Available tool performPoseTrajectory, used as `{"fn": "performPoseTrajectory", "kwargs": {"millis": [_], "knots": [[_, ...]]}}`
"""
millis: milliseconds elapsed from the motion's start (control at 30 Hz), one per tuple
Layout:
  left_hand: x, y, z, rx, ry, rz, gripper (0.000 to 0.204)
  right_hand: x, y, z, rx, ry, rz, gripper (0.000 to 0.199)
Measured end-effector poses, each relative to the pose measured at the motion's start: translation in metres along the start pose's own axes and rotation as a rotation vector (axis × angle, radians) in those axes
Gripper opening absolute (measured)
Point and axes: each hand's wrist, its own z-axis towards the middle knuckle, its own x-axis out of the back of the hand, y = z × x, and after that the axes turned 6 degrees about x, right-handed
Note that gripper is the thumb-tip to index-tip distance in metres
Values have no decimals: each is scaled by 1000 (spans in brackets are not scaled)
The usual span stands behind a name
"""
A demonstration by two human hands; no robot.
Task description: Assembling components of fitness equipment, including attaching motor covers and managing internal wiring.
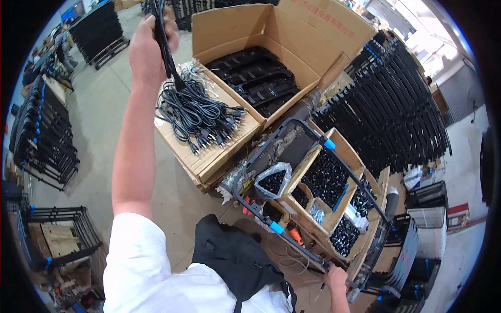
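Note:
My left hand (147, 52) is raised at the upper left, its fingers closed around a length of black cable (166, 49) that hangs down to a heap. That heap of black power cords (195, 112), with plugs and bare wire ends, lies on a flat cardboard box (201, 156). At the lower right, my right hand (335, 277) grips the near end of a black tubular frame (308, 253) with blue sleeves. The frame lies tilted over a wooden parts tray (323, 241), whose compartments hold small black parts (324, 175) and a bag of silvery hardware (317, 213).
Behind the cords stands an open carton (229, 26) holding black moulded parts (255, 75). Stacked black frames (389, 107) rise at the right, with more racks (44, 133) at the left. An orange-handled tool (296, 235) lies beside the tray. A person (65, 47) is far left.

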Motion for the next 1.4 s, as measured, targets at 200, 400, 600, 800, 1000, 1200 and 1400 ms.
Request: {"fn": "performPoseTrajectory", "kwargs": {"millis": [200, 400, 600, 800, 1000, 1200, 1400], "knots": [[-71, -88, -174, 509, -266, 135, 17, 9, -16, -8, 12, 142, 40, 23], [-59, -177, -353, 805, -671, 396, 31, 26, -25, -6, -68, 152, 164, 32], [-26, -207, -403, 172, -878, 856, 15, 19, -28, -5, 36, 410, 282, 35], [-34, -238, -414, 7, -892, 936, 22, 8, -28, 1, -103, 291, 205, 17], [-43, -238, -412, 65, -879, 950, 17, -1, -19, 2, -89, 58, 34, 24], [-47, -245, -414, 83, -802, 937, 19, -17, -12, 23, -69, -104, -9, 31], [-42, -240, -416, 107, -794, 1001, 22, -12, -18, 25, 177, 257, 254, 32]]}}
